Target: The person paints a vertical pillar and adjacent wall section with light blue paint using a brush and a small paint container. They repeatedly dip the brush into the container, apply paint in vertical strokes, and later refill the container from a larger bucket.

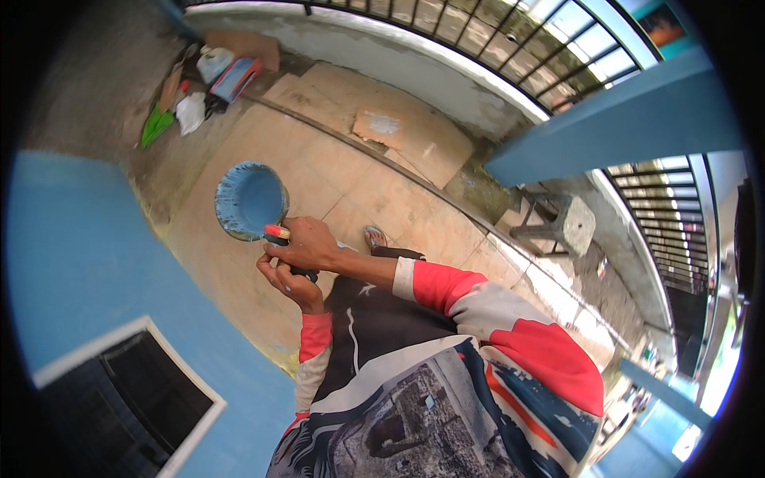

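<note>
My right hand (309,243) is closed around a small object with a red and cream end (276,233) and dark parts; its kind is unclear. Just below, my left hand (291,285) is curled with its fingertips close against the right hand. A black piece (304,274) shows between the two hands, and I cannot tell whether it belongs to the same object. Past my hands is a round bucket (225,203), blue inside and streaked with blue paint around its rim. My fingers hide part of its near edge.
A blue wall (80,239) with a white-framed window (135,398) stands at left. Bottles, bags and a box (237,78) lie at the far left. Stained cardboard (378,127) rests near the low railing wall. A blue pillar (613,115) and a stool (570,227) are at right.
</note>
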The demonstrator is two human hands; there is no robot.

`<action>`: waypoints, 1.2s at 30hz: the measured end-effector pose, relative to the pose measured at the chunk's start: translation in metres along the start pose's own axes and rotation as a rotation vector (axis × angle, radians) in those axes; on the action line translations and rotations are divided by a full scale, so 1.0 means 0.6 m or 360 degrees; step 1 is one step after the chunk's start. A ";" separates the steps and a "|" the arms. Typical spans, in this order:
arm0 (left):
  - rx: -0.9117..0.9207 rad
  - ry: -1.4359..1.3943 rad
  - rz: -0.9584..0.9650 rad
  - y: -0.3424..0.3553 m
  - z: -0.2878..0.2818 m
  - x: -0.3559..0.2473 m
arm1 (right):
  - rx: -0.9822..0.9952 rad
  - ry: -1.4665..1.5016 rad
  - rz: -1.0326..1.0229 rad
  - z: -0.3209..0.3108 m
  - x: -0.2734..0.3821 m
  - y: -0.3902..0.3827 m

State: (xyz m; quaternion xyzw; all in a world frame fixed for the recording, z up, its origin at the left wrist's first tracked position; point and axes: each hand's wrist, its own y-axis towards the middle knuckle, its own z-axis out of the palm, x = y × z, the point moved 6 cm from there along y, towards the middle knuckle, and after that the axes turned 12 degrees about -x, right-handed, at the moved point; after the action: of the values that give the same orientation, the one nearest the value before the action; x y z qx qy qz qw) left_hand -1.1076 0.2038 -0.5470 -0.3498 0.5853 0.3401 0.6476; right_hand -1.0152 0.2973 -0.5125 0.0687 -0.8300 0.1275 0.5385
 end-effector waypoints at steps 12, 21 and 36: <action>0.1050 0.0018 -0.0161 0.081 0.239 0.024 | -0.0999 -0.0245 0.0309 -0.117 -0.059 0.112; 0.2175 0.0259 -0.0323 0.052 0.337 0.023 | -0.1715 -0.0395 0.0798 -0.188 -0.081 0.045; 0.2815 0.0886 -0.1399 -0.095 0.309 0.085 | -0.2310 -0.0314 0.1177 -0.115 -0.152 -0.151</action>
State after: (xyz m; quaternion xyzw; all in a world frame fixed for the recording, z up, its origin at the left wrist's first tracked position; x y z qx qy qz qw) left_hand -0.9582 0.3334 -0.5818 0.0028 0.5763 -0.5735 0.5822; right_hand -0.8944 0.2278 -0.5567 -0.5639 -0.7186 -0.2786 0.2966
